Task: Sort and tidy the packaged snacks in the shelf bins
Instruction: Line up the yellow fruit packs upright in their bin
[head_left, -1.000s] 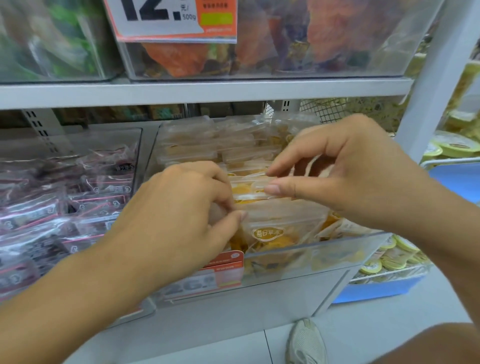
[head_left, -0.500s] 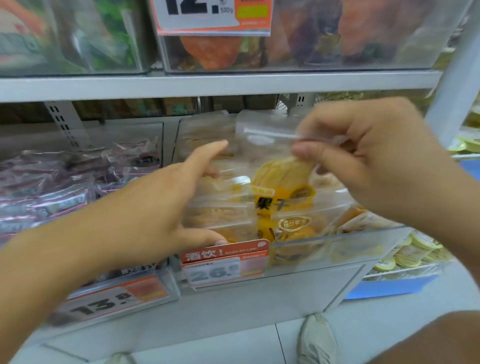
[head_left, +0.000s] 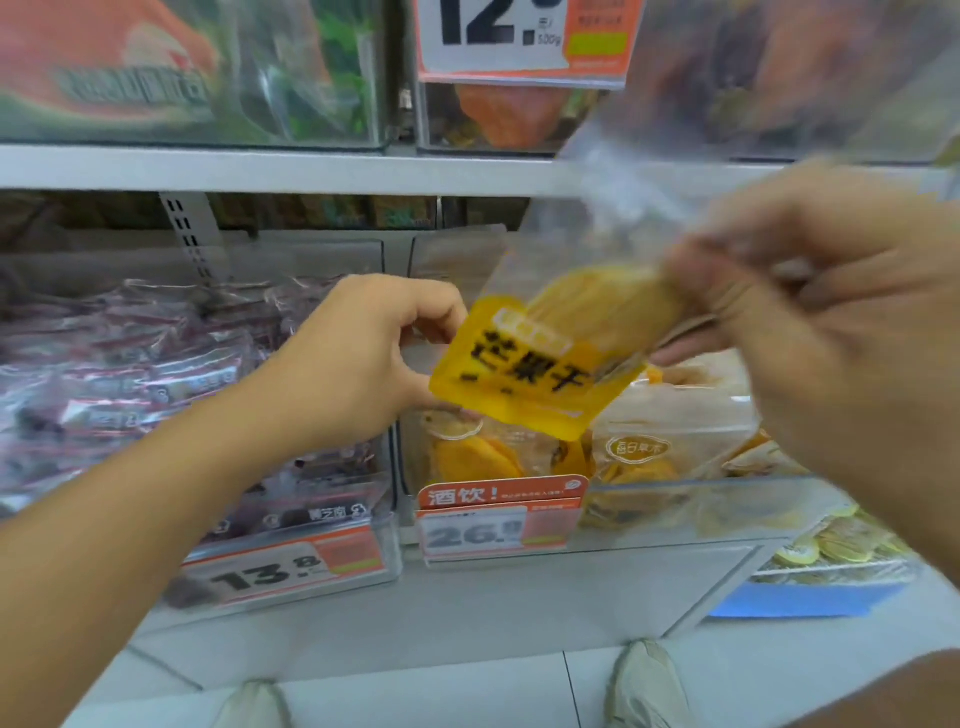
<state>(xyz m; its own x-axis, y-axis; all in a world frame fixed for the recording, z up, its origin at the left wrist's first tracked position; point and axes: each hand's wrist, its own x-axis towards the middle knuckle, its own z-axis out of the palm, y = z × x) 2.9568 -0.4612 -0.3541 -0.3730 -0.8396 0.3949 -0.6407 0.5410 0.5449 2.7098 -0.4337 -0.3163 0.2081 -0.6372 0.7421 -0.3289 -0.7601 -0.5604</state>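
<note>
Right hand (head_left: 831, 332) fingers (head_left: 696, 291) are curled round the upper part of a yellow mango packet (head_left: 540, 364), held above the clear bin (head_left: 675, 499). Left hand (head_left: 363, 358) fingers pinch its lower left corner. Risk: the slick film could slip and the packet drop outside the bin.

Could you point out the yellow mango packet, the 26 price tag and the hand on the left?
yellow mango packet (head_left: 524, 382): head view, printed front.
26 price tag (head_left: 478, 532): head view, the digits.
left hand (head_left: 358, 364): head view, back of hand.
</note>
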